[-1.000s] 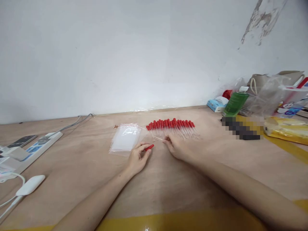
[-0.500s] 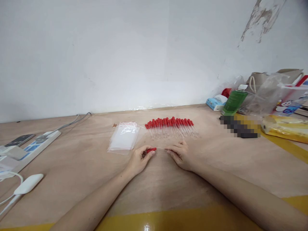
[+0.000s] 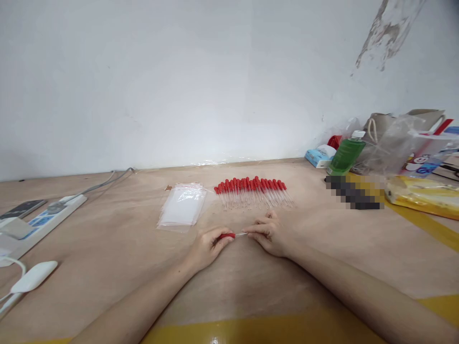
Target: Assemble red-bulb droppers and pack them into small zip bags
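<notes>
A small red tubular cap [image 3: 228,235] is pinched in the left hand [image 3: 208,247], a slender clear tube [image 3: 242,233] in the right hand [image 3: 271,236], over the brown wooden table [image 3: 229,282]. If pressed off-axis, the tube could be bent or its grip lost.

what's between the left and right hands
In the head view, a red bulb, pinched by the left hand, and a thin clear tube, held by the right hand, lie in line there.
</notes>
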Available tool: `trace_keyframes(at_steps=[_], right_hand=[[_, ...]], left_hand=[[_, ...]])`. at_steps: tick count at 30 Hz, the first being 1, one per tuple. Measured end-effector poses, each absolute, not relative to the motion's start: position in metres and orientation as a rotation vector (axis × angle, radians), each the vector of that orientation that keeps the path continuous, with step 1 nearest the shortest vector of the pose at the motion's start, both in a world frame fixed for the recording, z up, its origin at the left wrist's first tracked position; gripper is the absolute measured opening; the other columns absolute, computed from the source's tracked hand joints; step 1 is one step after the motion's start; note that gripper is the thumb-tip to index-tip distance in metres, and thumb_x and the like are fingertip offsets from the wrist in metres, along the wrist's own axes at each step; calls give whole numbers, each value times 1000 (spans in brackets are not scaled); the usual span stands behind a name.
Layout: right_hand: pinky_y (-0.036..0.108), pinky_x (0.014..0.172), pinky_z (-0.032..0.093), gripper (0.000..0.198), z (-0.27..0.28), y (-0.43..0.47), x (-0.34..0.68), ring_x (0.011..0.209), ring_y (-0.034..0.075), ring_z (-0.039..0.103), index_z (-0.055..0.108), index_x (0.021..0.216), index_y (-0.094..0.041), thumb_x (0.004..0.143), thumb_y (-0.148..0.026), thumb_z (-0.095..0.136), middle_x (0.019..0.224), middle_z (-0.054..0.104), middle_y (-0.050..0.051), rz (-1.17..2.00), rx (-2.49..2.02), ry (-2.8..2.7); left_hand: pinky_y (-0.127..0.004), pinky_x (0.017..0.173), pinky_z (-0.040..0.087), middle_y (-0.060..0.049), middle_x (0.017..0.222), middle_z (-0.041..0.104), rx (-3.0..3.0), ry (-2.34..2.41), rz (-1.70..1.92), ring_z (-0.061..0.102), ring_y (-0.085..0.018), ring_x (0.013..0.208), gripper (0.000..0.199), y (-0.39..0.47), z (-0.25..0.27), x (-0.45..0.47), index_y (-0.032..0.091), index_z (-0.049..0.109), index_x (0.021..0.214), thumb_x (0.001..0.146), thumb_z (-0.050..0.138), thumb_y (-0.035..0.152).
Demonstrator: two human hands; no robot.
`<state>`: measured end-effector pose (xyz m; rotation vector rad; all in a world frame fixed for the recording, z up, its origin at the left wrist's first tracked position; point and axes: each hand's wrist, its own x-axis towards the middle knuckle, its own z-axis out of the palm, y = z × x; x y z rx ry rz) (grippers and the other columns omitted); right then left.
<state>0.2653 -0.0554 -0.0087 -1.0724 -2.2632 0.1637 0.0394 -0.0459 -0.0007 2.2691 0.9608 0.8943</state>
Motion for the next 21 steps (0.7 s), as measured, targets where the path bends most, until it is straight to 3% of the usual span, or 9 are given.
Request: trace_keyframes(at_steps=[21], right_hand=[[31, 69, 23, 26, -4, -62, 253, 59, 10, 48, 63, 89, -21, 88, -24, 37, 73, 64, 1, 125, -1068, -2289]], left_hand=[[-26, 68, 48, -2, 84, 68, 2228, 981, 864, 61, -15, 74, 19, -44, -6, 39, 21, 64, 89, 83, 51, 32]])
